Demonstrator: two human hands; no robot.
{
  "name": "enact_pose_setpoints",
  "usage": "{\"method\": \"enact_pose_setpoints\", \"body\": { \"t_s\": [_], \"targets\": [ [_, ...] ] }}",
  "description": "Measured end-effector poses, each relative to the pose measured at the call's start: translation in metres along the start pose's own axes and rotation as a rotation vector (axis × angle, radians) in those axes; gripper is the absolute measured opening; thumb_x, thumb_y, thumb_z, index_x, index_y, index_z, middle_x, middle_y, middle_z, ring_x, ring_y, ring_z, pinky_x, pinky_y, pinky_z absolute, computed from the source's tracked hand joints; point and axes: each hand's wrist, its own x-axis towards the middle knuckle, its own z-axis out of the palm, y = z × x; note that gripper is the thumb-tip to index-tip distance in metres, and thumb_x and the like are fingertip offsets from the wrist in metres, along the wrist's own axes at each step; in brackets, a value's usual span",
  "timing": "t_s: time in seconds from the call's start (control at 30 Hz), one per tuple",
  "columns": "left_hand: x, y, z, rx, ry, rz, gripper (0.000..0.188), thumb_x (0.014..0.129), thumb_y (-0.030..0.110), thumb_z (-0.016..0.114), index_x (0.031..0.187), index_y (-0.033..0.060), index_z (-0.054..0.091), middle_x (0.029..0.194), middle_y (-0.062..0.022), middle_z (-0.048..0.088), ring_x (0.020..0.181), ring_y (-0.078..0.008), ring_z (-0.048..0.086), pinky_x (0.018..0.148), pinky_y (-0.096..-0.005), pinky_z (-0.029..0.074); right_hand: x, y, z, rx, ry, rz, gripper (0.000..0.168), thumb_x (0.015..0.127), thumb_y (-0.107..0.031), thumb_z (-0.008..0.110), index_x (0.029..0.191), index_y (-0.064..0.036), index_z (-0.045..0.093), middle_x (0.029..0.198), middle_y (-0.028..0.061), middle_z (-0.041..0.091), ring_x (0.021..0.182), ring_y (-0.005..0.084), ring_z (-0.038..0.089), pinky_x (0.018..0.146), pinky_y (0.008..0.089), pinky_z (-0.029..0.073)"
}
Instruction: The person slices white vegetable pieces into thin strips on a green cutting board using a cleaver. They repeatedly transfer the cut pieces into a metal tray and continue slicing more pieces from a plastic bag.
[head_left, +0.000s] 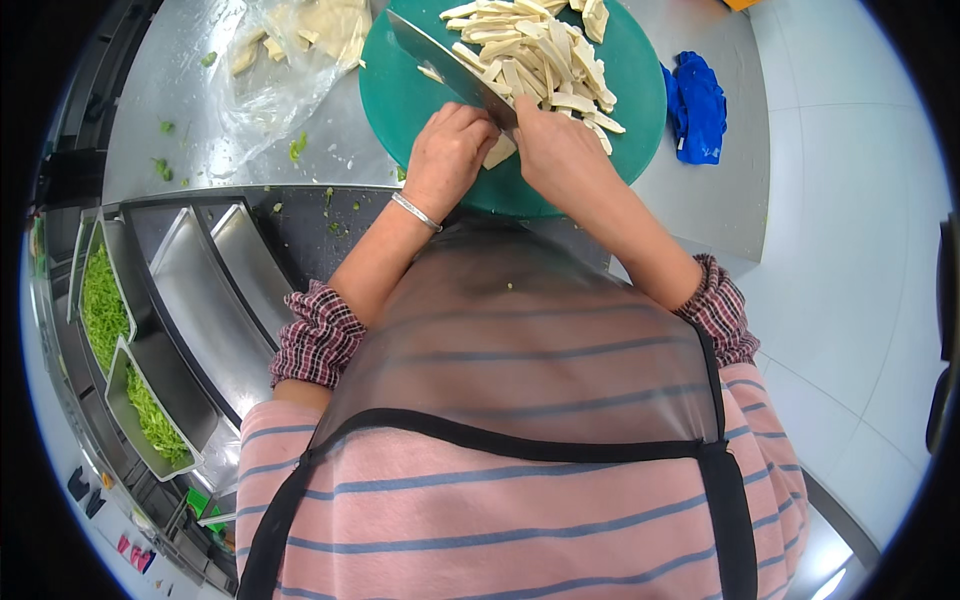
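Note:
A Chinese cleaver (454, 75) is gripped at its handle end in my right hand (559, 150), its blade slanting toward the upper left. Curled fingertips of my left hand (454, 150) press against the blade's near side and hold a pale slab of food, perhaps tofu sheet (499, 153), mostly covered by my hands. Both hands are over a round green cutting board (409, 112). Beyond the blade lies a heap of cut pale strips (525, 56), and one small sliver (430, 73) rests left of the blade.
On the steel table (187, 142), a clear plastic bag (292, 97) with more pale sheets (330, 30) lies left of the board, among green scraps (298, 146). A blue cloth (697, 109) is at right. Metal pans of shredded greens (105, 300) stand at lower left.

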Motion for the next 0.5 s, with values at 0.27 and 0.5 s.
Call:
{"method": "enact_pose_setpoints", "body": {
  "t_s": [0.27,0.5],
  "targets": [
    [-0.005,0.002,-0.003,-0.012,0.025,-0.028,0.009,0.076,0.006,0.071,0.084,0.0053,0.067,0.092,-0.0058,0.064,0.089,-0.0265,0.059,0.078,-0.0369,0.050,-0.013,-0.001,0.001,0.009,0.034,-0.042,0.013,0.088,-0.007,0.053,0.097,0.001,0.049,0.076,0.0269,0.064,0.076,0.0454,0.064,0.068,0.0542,0.049],
    [-0.009,0.004,-0.011,-0.021,0.046,-0.001,0.013,0.074,0.000,0.072,0.084,0.0044,0.066,0.094,-0.0077,0.064,0.088,-0.0298,0.059,0.075,-0.0376,0.050,-0.013,-0.010,-0.023,0.010,0.023,0.017,0.012,0.080,0.003,0.049,0.092,0.003,0.050,0.077,0.0273,0.064,0.077,0.0447,0.065,0.069,0.0522,0.051]
  ]
}}
